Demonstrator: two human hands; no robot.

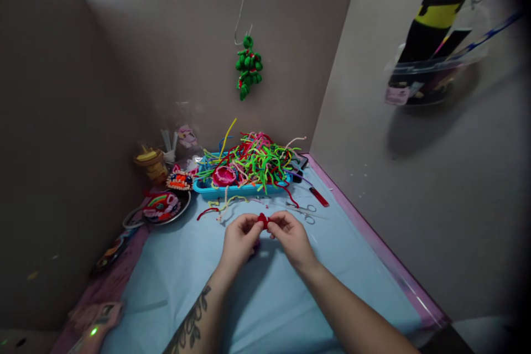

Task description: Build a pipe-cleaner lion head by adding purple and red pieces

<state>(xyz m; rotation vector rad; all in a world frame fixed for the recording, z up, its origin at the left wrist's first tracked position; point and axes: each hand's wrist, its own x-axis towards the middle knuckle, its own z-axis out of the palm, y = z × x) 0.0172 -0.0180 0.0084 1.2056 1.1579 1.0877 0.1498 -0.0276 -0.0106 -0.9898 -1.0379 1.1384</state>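
Above the middle of the blue cloth, a small red fuzzy piece (pixel 263 221), which looks like bent pipe cleaner, is pinched between both hands. My left hand (pixel 243 237) grips its left side with thumb and fingertips. From the right, my right hand (pixel 289 235) pinches the other side, fingers closed. A dark purple thing (pixel 254 248) shows partly beside my left hand, mostly hidden by it. Just beyond the hands lie loose pipe cleaner pieces (pixel 226 204) and a pair of scissors (pixel 307 212).
A blue tray (pixel 244 192) heaped with coloured pipe cleaners stands at the back. A red-handled tool (pixel 319 197) lies right. At left are a round dish (pixel 187 204) with fuzzy pieces and a brown pot (pixel 150 160). A green ornament (pixel 249 66) hangs on the grey partition (pixel 174 50).
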